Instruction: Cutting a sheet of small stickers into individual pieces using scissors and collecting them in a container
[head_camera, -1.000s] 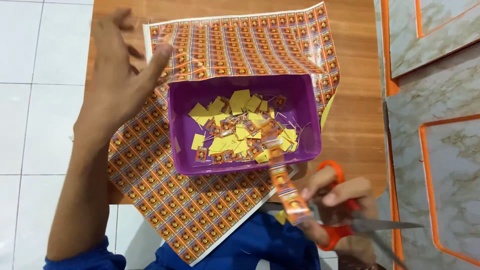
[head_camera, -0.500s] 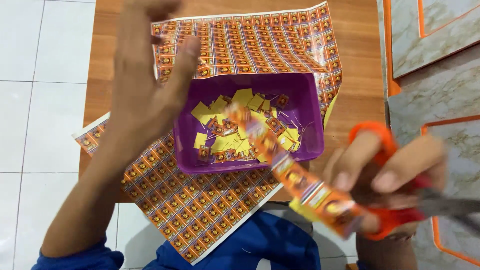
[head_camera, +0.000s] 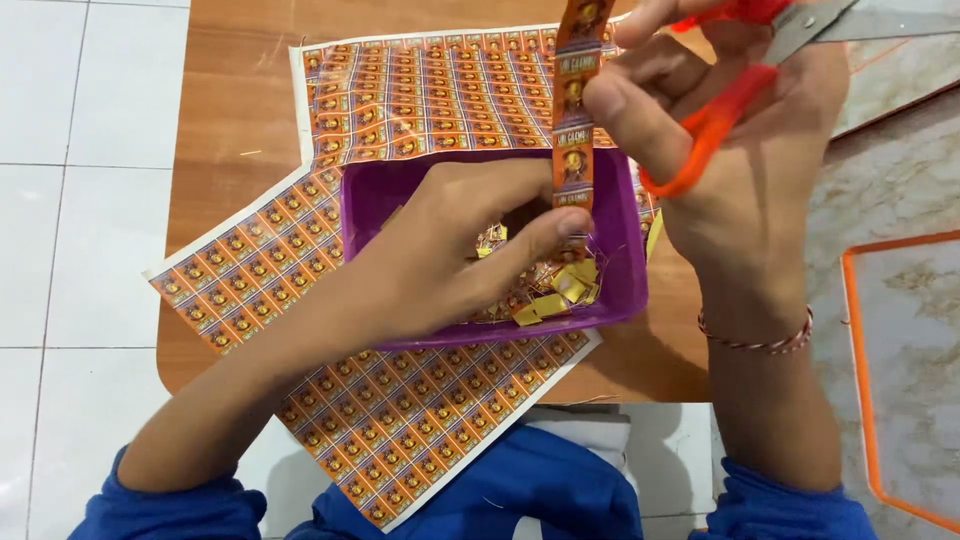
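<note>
My right hand (head_camera: 740, 170) holds orange-handled scissors (head_camera: 745, 70) with fingers through the loops, raised over the purple tub's right side. My left hand (head_camera: 470, 250) pinches the lower end of a narrow orange printed label strip (head_camera: 575, 110) that stands upright above the purple plastic tub (head_camera: 625, 290). Small cut yellow and orange label pieces (head_camera: 560, 290) lie inside the tub, partly hidden by my left hand. The strip's top runs out of view.
Large printed sheets of orange labels (head_camera: 430, 90) lie under and around the tub on a small wooden table (head_camera: 230, 110). White floor tiles (head_camera: 70, 200) are on the left. Marble-patterned panels with orange borders (head_camera: 900, 330) stand on the right.
My left hand came down from above the sheet and took the strip's lower end. My right hand rose with the scissors, and the strip swung from slanting to upright.
</note>
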